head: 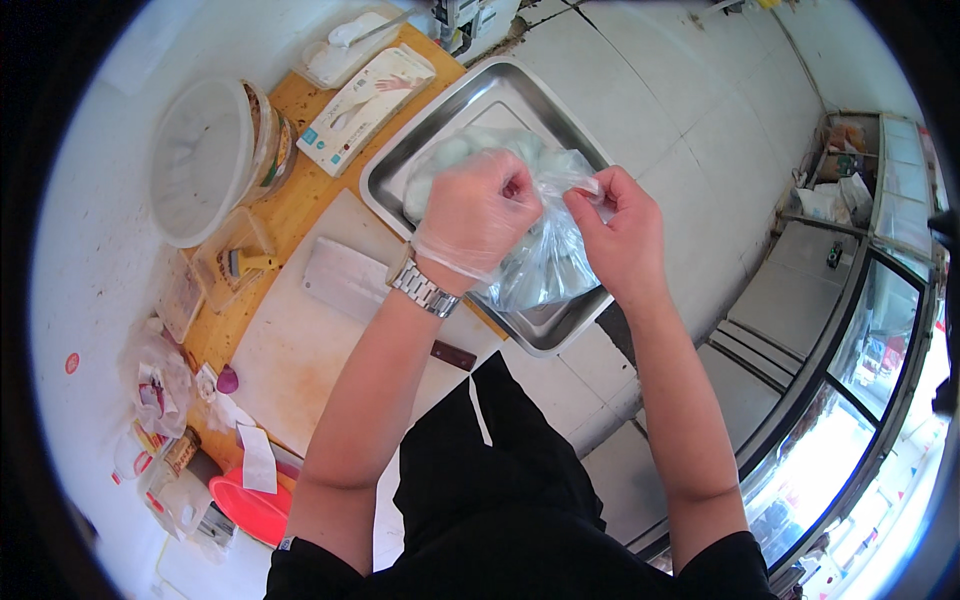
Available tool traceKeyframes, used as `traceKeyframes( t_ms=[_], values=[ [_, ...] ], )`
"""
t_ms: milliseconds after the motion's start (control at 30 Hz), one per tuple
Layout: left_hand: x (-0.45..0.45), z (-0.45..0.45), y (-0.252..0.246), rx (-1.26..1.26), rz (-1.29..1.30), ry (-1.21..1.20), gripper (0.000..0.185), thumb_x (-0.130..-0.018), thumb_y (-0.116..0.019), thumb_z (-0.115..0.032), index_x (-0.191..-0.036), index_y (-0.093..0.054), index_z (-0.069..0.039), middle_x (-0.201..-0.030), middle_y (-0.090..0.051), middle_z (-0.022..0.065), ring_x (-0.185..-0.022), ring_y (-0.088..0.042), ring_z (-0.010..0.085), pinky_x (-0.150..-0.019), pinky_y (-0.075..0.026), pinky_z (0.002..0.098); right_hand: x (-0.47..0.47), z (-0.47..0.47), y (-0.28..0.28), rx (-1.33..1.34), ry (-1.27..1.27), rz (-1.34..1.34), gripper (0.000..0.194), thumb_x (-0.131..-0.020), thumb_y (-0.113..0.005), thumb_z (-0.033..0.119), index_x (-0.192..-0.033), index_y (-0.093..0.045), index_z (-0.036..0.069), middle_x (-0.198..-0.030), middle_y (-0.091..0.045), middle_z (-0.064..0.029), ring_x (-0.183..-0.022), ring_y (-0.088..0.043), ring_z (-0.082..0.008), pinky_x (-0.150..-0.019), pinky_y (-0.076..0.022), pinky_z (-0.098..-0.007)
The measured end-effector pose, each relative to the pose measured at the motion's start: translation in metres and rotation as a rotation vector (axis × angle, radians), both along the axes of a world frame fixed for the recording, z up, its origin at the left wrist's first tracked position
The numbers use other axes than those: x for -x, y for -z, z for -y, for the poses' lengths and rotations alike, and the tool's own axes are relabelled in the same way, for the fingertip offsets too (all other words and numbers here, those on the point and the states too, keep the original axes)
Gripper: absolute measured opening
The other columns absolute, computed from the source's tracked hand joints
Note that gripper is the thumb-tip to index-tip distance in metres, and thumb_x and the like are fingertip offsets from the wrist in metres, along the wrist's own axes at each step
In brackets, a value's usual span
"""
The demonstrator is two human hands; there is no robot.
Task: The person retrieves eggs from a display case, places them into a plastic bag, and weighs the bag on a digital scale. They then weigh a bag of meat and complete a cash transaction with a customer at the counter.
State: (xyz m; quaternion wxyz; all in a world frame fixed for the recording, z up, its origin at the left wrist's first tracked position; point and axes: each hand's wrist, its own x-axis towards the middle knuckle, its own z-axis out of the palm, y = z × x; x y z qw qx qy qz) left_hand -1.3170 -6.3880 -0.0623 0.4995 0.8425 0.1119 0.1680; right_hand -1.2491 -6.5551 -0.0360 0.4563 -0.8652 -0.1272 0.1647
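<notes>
A clear plastic bag (551, 266) of pale, rounded, egg-like things (491, 142) sits in a rectangular stainless steel tray (501, 75). My left hand (480, 202), in a thin clear plastic glove, is curled at the gathered neck of the bag. A metal-band wristwatch (426, 287) circles that wrist. To its right, my bare right hand (626, 232) pinches a twisted end of the plastic between thumb and fingers. The left fingertips are hidden under the hand. Below the left wrist, a cleaver (345, 279) lies on a white cutting board (292, 367), partly covered by my forearm.
A disposable glove box (366, 105) and a white plastic basin (202, 161) stand on the wooden table (307, 202). A clear container holds a yellow-handled scraper (255, 261). At lower left is a red basin (251, 506). A glass-fronted counter (847, 360) runs along the right.
</notes>
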Motion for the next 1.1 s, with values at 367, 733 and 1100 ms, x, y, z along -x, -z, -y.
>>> traceKeyframes(
  t_ms=[367,733,1100],
  values=[
    [0.019,-0.005,0.015,0.93,-0.209,-0.156,0.006,-0.083,-0.071,-0.001,-0.084,-0.066,0.0,-0.077,-0.066,0.0056,-0.066,-0.06,0.0118,-0.062,-0.049,0.0258,-0.003,0.0,-0.001,-0.212,-0.007,-0.134,0.014,-0.088,-0.071,0.008,-0.095,-0.063,-0.001,-0.088,-0.069,-0.0067,-0.084,-0.063,-0.0161,-0.081,-0.0516,-0.0311],
    [0.019,-0.01,0.031,0.627,-0.22,-0.133,0.012,-0.079,-0.073,-0.004,-0.09,-0.07,0.0,-0.081,-0.07,0.0045,-0.072,-0.064,0.0108,-0.071,-0.054,0.026,-0.015,-0.011,-0.007,-0.216,-0.122,-0.365,0.009,-0.086,-0.068,0.004,-0.09,-0.061,-0.001,-0.082,-0.065,-0.0027,-0.075,-0.06,-0.0092,-0.068,-0.0489,-0.026],
    [0.008,-0.021,0.01,0.1,-0.106,0.183,0.012,-0.08,-0.072,-0.005,-0.091,-0.069,-0.003,-0.085,-0.069,0.0075,-0.075,-0.067,0.017,-0.071,-0.054,0.0288,-0.026,-0.021,-0.001,-0.444,0.012,-0.456,0.008,-0.087,-0.067,-0.003,-0.092,-0.062,0.0,-0.089,-0.065,-0.0048,-0.082,-0.065,-0.0132,-0.075,-0.0566,-0.0293]
  ],
)
